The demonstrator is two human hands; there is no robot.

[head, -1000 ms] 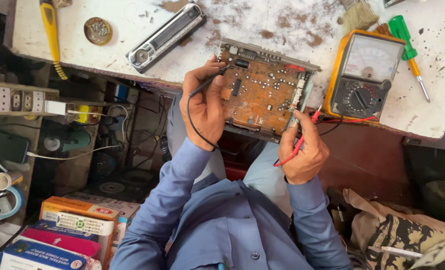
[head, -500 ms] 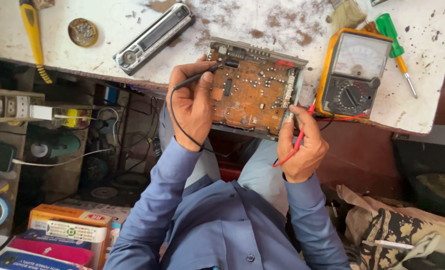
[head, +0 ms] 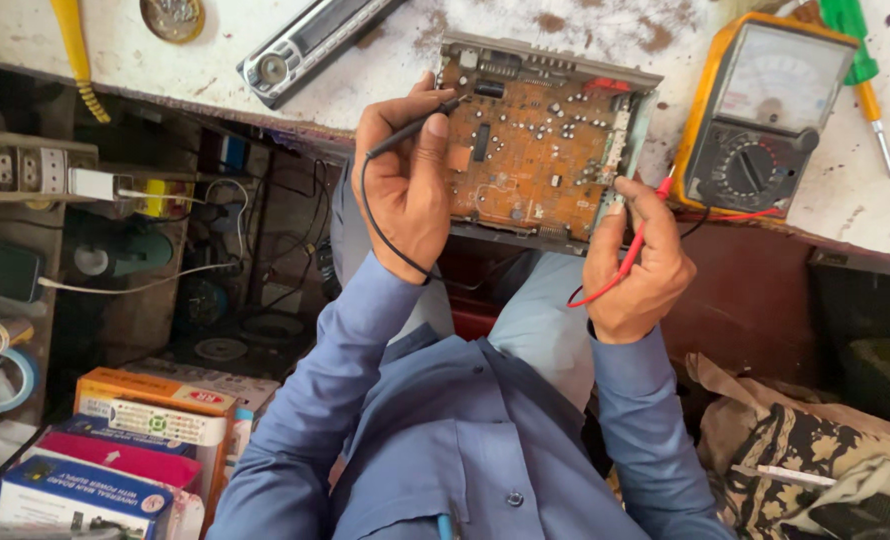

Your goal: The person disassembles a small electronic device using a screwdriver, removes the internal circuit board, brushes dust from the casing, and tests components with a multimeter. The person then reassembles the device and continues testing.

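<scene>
A white, stained worktable (head: pixel 585 25) fills the top of the view. On it, the brown circuit board (head: pixel 540 150) lies near 12 o'clock, overhanging the front edge. A yellow-cased analogue multimeter (head: pixel 765 115) sits at 2 o'clock, a green-handled screwdriver (head: pixel 860 65) just beyond it. A silver car-stereo faceplate (head: pixel 310 45) lies at 11 o'clock, a round tin (head: pixel 172 17) and a yellow-handled tool (head: pixel 75 50) toward 10 o'clock.

The right hand (head: pixel 637 262) has moved its red probe (head: pixel 633 250) onto the circuit board's (head: pixel 540 140) edge.
</scene>
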